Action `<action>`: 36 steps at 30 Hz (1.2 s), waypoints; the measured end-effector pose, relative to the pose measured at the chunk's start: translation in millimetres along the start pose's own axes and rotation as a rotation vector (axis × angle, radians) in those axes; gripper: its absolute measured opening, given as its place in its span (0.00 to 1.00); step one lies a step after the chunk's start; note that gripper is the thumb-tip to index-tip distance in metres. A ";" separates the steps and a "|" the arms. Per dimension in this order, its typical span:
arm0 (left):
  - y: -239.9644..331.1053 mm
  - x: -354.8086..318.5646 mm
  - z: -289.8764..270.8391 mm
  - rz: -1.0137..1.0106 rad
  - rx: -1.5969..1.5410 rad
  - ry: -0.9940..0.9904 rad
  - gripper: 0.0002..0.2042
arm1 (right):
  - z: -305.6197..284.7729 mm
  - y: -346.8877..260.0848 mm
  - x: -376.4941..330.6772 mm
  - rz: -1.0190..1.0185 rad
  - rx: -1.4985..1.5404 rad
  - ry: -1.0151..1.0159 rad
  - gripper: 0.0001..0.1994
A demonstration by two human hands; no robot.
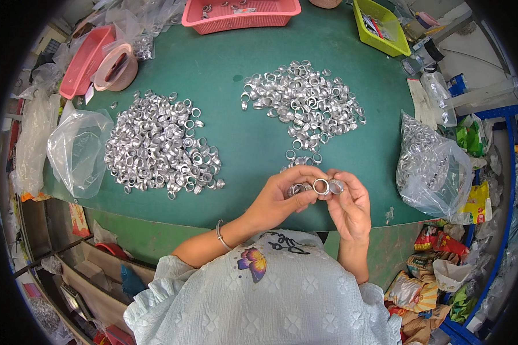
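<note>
The rings [155, 146] are silver, the table [244, 138] green, the top [265, 296] butterfly-printed.

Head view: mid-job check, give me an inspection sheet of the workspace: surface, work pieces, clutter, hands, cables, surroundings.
Surface: green tabletop, with small marks.
Work pieces: silvery metal rings in a left pile and a right pile, the right one trailing toward the hands.
Clutter: pink basket at the far edge, pink tray and round bowl at left, lime basket at far right, clear bag of rings at right, clear plastic bag at left.
Hands: left hand and right hand close together, both holding rings.
Cables: nothing seen that is plainly a cable.
Surroundings: blue rack at right; coloured packages below.
</note>
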State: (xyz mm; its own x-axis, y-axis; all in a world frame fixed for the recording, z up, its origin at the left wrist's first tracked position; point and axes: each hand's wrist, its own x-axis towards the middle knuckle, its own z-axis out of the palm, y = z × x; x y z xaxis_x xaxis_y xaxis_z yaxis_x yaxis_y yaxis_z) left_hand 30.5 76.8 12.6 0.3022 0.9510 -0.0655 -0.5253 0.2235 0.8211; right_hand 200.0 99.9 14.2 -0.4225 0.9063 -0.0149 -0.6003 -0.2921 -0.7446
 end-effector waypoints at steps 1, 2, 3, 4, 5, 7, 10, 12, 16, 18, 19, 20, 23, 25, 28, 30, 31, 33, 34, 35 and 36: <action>0.2 -0.3 0.3 0.001 -0.002 0.003 0.13 | 0.0 -0.2 0.0 -0.003 -0.003 -0.009 0.14; 0.8 -0.4 0.8 0.001 -0.004 0.006 0.13 | -0.2 -0.5 0.2 -0.007 -0.007 -0.017 0.14; 1.6 -0.5 1.5 0.002 -0.006 0.009 0.13 | -0.2 -0.8 0.2 -0.011 -0.011 -0.026 0.14; 2.9 -0.5 2.3 -0.001 0.011 0.013 0.13 | 0.5 -1.1 0.1 -0.017 -0.014 -0.029 0.14; 4.5 -0.3 3.2 -0.003 0.029 0.018 0.13 | 1.4 -1.2 0.4 -0.022 -0.016 -0.033 0.14; 6.6 0.1 5.0 0.016 0.042 0.026 0.13 | 2.4 -1.8 0.7 -0.023 0.013 -0.029 0.14; 7.5 -0.4 9.9 0.081 0.058 0.043 0.13 | 6.5 -6.1 -0.2 -0.023 0.044 0.017 0.14; 6.7 -0.6 10.9 0.115 0.101 0.068 0.13 | 12.5 -9.2 -2.2 -0.031 -0.019 0.088 0.14; 8.0 -1.9 15.0 0.160 0.137 0.099 0.13 | 14.6 -7.8 -5.3 -0.124 -0.192 0.051 0.13; 10.1 -2.4 18.1 0.195 0.096 0.081 0.13 | 16.0 -9.4 -5.7 -0.133 -0.199 0.046 0.13; 10.1 -2.4 18.4 0.178 0.081 0.083 0.13 | 17.3 -9.8 -5.8 -0.148 -0.207 0.049 0.13; 9.5 -2.3 18.2 0.161 0.069 0.086 0.13 | 18.5 -9.3 -5.6 -0.162 -0.212 0.052 0.13; 10.2 -2.6 17.6 0.136 0.054 0.083 0.13 | 20.8 -9.2 -5.7 -0.192 -0.230 0.051 0.14; 10.5 -2.8 16.5 0.130 0.044 0.077 0.13 | 21.9 -8.8 -5.6 -0.203 -0.236 0.050 0.14; 8.8 -2.8 15.2 0.134 0.017 0.065 0.13 | 22.9 -8.5 -5.9 -0.220 -0.239 0.045 0.13; 6.5 -2.8 14.9 0.150 0.003 0.061 0.13 | 22.2 -8.3 -5.4 -0.233 -0.239 0.027 0.13; 6.6 -2.7 15.1 0.155 -0.003 0.058 0.13 | 22.5 -8.2 -5.5 -0.237 -0.238 0.028 0.14; 7.3 -2.5 15.6 0.163 -0.013 0.051 0.13 | 23.2 -8.4 -5.9 -0.247 -0.237 0.030 0.14; 7.6 -2.4 15.6 0.165 -0.010 0.048 0.13 | 23.5 -8.8 -5.9 -0.246 -0.229 0.025 0.14; 7.8 -2.2 15.2 0.166 -0.008 0.045 0.13 | 23.6 -9.1 -5.9 -0.244 -0.221 0.020 0.14; 8.0 -2.2 14.9 0.167 -0.005 0.042 0.13 | 23.5 -9.2 -5.8 -0.243 -0.213 0.016 0.15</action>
State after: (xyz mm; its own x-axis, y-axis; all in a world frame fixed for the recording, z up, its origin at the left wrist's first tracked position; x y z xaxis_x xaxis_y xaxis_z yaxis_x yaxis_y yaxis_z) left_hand 37.5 73.3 27.7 0.1768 0.9831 0.0483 -0.5697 0.0622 0.8195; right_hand 192.1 90.1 36.8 -0.2727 0.9467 0.1714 -0.5256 0.0026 -0.8507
